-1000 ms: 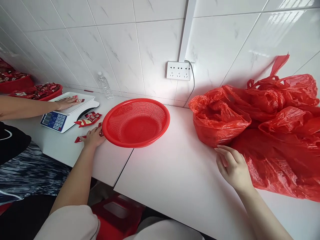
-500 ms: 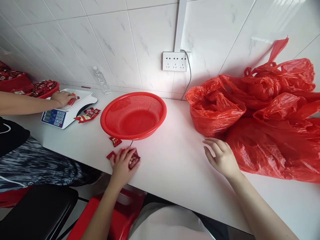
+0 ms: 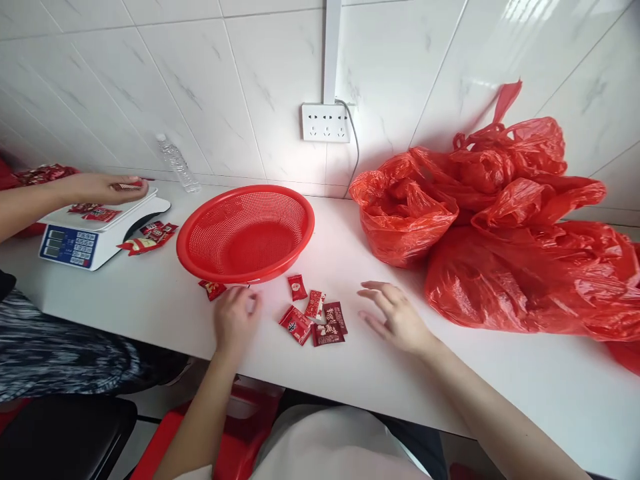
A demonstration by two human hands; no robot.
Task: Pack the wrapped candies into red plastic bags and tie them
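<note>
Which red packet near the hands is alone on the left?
The packet beside the red basket's near rim, left of the left hand. The other packets lie between it and the right hand.

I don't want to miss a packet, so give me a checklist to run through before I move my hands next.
1. Right hand empty: ok, fingers spread over the table.
2. Left hand empty: cannot tell, palm faces down.
3. Packet cluster within reach: ok, it lies between both hands.
4. All packets together: not ok, a stray packet lies apart by the basket.
5. Basket upright and empty: ok.
6. Co-worker's hand out of the way: ok, it is over the scale.
</note>
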